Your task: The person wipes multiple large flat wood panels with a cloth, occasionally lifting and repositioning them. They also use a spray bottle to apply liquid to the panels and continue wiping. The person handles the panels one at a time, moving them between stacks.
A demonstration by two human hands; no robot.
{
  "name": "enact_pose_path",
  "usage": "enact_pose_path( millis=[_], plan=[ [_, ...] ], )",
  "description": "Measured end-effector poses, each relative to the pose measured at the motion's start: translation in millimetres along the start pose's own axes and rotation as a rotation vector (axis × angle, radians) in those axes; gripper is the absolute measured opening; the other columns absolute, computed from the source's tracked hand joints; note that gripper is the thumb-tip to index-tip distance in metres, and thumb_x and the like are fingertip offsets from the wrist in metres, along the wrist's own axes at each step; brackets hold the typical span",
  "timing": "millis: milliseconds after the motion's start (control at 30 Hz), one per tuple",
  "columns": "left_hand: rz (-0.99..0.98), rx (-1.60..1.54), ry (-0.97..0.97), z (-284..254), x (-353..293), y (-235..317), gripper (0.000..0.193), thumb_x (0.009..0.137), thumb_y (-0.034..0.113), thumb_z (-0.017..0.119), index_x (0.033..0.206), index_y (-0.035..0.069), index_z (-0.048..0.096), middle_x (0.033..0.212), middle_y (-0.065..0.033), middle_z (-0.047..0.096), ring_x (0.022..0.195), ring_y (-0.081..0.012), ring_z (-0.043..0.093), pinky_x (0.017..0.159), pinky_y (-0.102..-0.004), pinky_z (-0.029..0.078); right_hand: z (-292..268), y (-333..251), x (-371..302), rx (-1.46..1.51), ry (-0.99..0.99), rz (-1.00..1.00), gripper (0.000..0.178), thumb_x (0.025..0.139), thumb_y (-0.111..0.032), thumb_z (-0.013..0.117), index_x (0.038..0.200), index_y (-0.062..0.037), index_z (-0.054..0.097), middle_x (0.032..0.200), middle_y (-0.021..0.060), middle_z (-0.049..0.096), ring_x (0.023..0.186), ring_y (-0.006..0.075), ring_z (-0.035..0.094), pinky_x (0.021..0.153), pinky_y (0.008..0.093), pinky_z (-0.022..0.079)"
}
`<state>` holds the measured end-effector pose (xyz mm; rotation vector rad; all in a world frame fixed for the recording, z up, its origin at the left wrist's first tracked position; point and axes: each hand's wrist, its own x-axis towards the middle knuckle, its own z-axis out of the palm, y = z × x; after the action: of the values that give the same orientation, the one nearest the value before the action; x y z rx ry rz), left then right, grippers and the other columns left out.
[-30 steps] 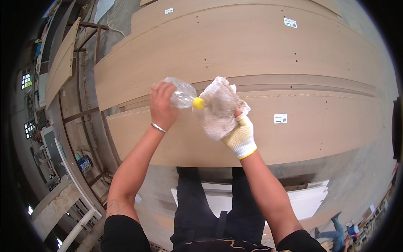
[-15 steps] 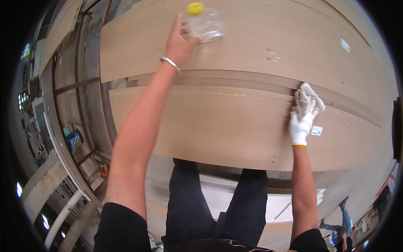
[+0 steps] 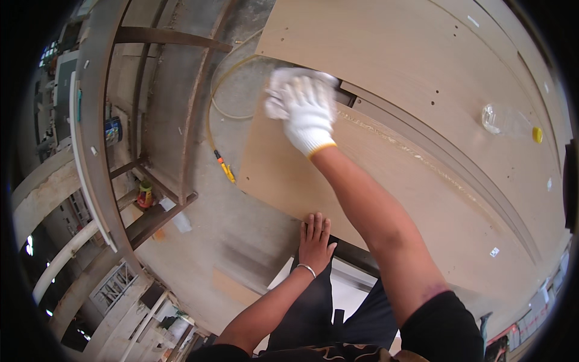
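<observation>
Bare left hand (image 3: 315, 240), earlier out at the bottle, now lies flat, fingers spread, on the near edge of the wooden panel (image 3: 416, 181). Gloved right hand (image 3: 309, 113) has crossed leftward, pressing the white cloth (image 3: 278, 90) at the panel's far corner. Clear bottle (image 3: 509, 122) lies released, far right.

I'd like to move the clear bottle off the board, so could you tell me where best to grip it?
Grip the clear plastic bottle around its middle, from above. It lies on its side on the wooden board, yellow cap pointing right, nothing touching it; the round body probably suits a wrap across its width.
</observation>
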<state>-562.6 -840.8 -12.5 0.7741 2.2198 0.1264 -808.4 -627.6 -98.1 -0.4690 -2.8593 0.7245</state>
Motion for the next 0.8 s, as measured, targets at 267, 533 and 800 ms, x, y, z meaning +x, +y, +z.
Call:
enact_pose_path(
  millis=[267, 533, 800],
  plan=[
    [0.073, -0.057, -0.112, 2.4, 5.3, -11.3, 0.083, 0.095, 0.034, 0.064, 0.16, 0.005, 0.023, 0.169, -0.0196, 0.011, 0.156, -0.0399, 0.007, 0.127, -0.0541, 0.006, -115.7, 73.6, -90.5, -0.111, -0.145, -0.026, 0.054, 0.083, -0.017, 0.066, 0.135, -0.0045, 0.059, 0.147, 0.0197, 0.054, 0.147, 0.0365, 0.038, 0.124, 0.0557, 0.02],
    [0.147, -0.11, -0.088, 2.4, 5.4, -18.1, 0.085, 0.091, 0.034, 0.069, 0.158, 0.0, 0.027, 0.166, -0.0246, 0.016, 0.155, -0.0438, 0.008, 0.127, -0.0526, 0.01, -53.7, 40.7, -70.7, -0.257, -0.048, 0.011, 0.058, 0.089, -0.015, 0.057, 0.146, -0.008, 0.052, 0.154, 0.0198, 0.046, 0.149, 0.0401, 0.032, 0.126, 0.0548, 0.015],
    [0.153, -0.131, -0.096, -15.9, 5.2, -17.7, 0.074, 0.092, 0.028, 0.066, 0.155, 0.002, 0.035, 0.165, -0.0207, 0.024, 0.155, -0.0402, 0.014, 0.127, -0.0506, 0.011, 37.9, -93.0, -2.5, -0.264, -0.262, -0.464, 0.037, 0.084, -0.03, 0.063, 0.111, -0.0065, 0.064, 0.13, 0.0141, 0.063, 0.133, 0.0348, 0.051, 0.115, 0.0516, 0.035]
  ],
)
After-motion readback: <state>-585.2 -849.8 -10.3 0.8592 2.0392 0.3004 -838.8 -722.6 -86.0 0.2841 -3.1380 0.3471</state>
